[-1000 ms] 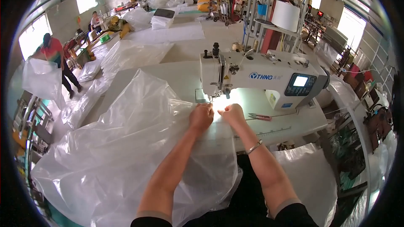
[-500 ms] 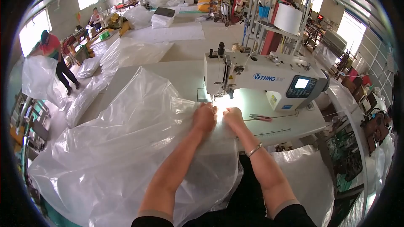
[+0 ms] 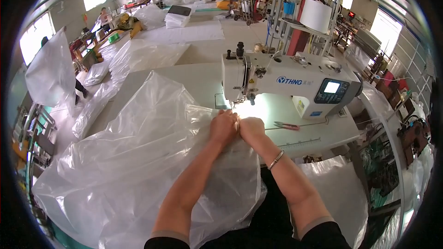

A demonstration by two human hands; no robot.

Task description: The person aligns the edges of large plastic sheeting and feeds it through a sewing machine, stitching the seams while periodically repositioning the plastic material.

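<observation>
A large translucent plastic sheet (image 3: 134, 166) spreads over the left of the table and hangs down at the front. My left hand (image 3: 224, 128) is closed on its gathered edge, just below the needle of the white sewing machine (image 3: 286, 80). Right beside it, my right hand (image 3: 252, 129) is closed too, its fingertips at the same edge; exactly what they pinch is hidden. The machine's lamp lights the spot brightly. Small red-handled snips (image 3: 287, 126) lie on the table to the right of my hands.
A white thread cone (image 3: 315, 15) stands on a rack behind the machine. At the left, a co-worker is mostly hidden behind a raised plastic sheet (image 3: 50, 74). Stacked sheets (image 3: 177, 17) lie farther back. A silvery sheet (image 3: 334, 198) hangs at the front right.
My right hand has moved left and now meets my left hand at the plastic edge. The co-worker's sheet has been lifted and now covers most of that person.
</observation>
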